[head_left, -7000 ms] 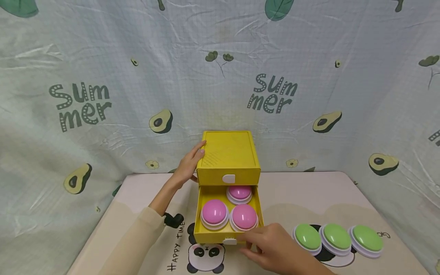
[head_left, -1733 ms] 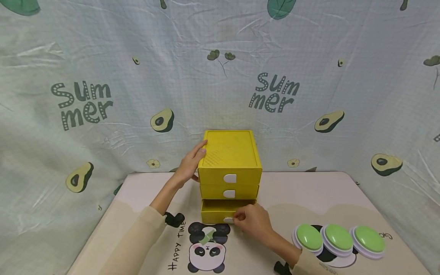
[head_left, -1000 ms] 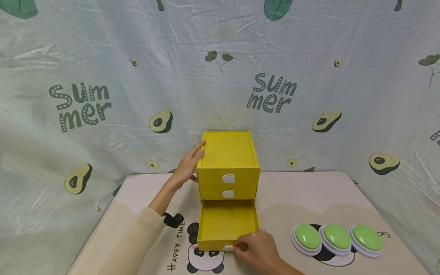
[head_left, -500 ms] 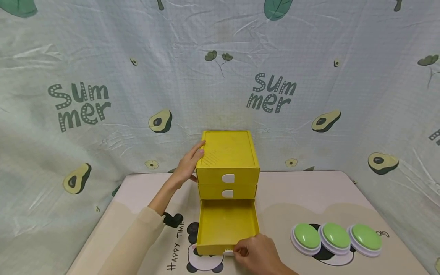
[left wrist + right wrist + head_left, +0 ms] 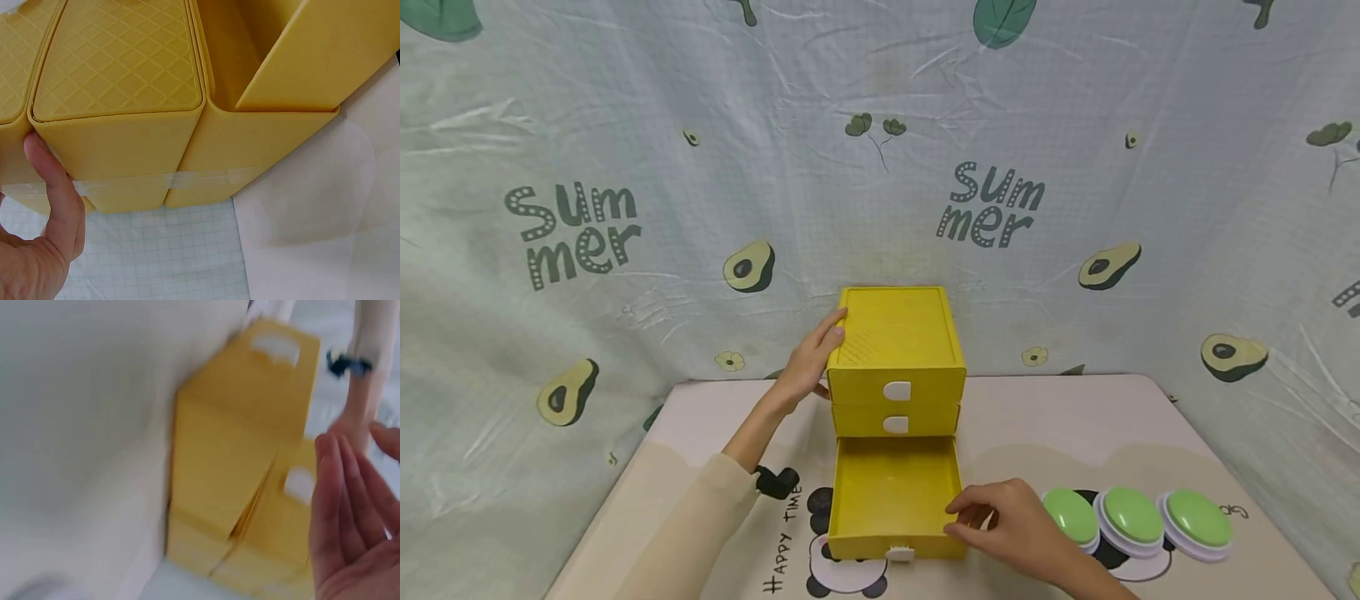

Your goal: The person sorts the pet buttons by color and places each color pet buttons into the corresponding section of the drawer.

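Observation:
A yellow drawer unit (image 5: 895, 329) with stacked drawers stands at the middle of the table's far side. Its bottom drawer (image 5: 857, 547) is pulled well out and holds nothing; the two above are flush. My left hand (image 5: 808, 362) rests against the unit's left side, fingertips on the top edge; in the left wrist view its finger lies along the yellow wall (image 5: 125, 150). Beside the drawer's front right corner, my right hand (image 5: 1011, 525) is loosely bent and holds nothing, apart from the white pull tab (image 5: 900, 554). The right wrist view is blurred.
On the right sits a row of green domed push buttons (image 5: 1135, 510) on white bases, the leftmost partly behind my right hand. The table mat (image 5: 715, 533) carries panda prints. Behind the table hangs a printed curtain (image 5: 880, 192).
The middle drawer with pink domed buttons, out seven seconds ago, is pushed in. The bottom drawer has been pulled toward me. My right hand has let go of its tab and moved right.

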Action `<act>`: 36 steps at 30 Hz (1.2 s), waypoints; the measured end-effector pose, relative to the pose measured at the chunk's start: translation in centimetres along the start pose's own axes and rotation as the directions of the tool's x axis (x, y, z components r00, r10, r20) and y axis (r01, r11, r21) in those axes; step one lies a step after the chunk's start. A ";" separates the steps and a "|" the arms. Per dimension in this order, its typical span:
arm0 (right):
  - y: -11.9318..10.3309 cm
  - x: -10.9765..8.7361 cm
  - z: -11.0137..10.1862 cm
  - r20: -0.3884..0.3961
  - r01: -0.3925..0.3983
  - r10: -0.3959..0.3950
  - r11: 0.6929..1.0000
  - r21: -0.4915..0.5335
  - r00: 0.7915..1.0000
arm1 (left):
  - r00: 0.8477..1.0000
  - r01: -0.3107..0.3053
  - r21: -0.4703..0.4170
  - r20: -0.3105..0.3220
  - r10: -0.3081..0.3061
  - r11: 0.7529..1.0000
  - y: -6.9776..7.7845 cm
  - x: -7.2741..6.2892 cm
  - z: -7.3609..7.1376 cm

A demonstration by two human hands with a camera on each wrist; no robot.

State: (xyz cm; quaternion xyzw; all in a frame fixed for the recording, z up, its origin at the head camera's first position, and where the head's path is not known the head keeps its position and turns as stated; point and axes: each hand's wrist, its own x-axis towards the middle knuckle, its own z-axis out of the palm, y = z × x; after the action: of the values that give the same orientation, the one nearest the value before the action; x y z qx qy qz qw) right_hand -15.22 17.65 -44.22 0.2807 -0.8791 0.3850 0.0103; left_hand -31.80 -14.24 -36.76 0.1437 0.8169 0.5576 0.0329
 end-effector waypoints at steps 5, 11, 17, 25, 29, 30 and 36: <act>2.3 -0.8 -3.0 -0.030 -0.015 0.015 1.000 -0.002 0.999 | 1.000 0.021 -0.003 0.016 -0.021 1.000 2.6 -1.7 -0.1; 5.5 -2.1 -5.7 -0.024 0.075 -0.076 0.996 -0.052 0.997 | 0.999 0.026 0.020 0.020 -0.027 0.999 2.6 -1.7 0.0; 8.0 -3.7 -7.3 0.035 0.040 -0.036 0.992 -0.123 0.999 | 0.999 0.026 0.022 0.029 -0.026 0.999 2.6 -1.7 0.0; 10.5 -5.0 -8.2 0.101 0.006 0.011 0.985 -0.170 0.995 | 1.000 0.021 0.017 0.021 -0.022 1.000 2.7 -1.8 -0.1; 11.5 -5.5 -8.3 0.110 0.048 -0.028 0.983 -0.180 0.994 | 0.999 0.024 0.022 0.025 -0.024 0.999 2.6 -1.8 0.0; 11.7 -5.5 -8.4 0.117 0.053 -0.032 0.983 -0.179 0.993 | 0.999 0.024 0.022 0.025 -0.025 0.999 2.6 -1.7 0.0; 12.4 -5.7 -8.5 0.165 0.046 -0.024 0.990 -0.132 0.986 | 1.000 0.026 0.017 0.010 -0.026 1.000 0.6 -0.3 0.1</act>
State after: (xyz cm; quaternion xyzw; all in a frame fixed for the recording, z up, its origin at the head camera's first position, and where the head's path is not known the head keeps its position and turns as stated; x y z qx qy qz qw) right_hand -18.30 32.98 -47.85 0.3253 -0.8960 0.3000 -0.0356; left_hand -31.32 -14.02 -36.26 0.1363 0.8231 0.5496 0.0431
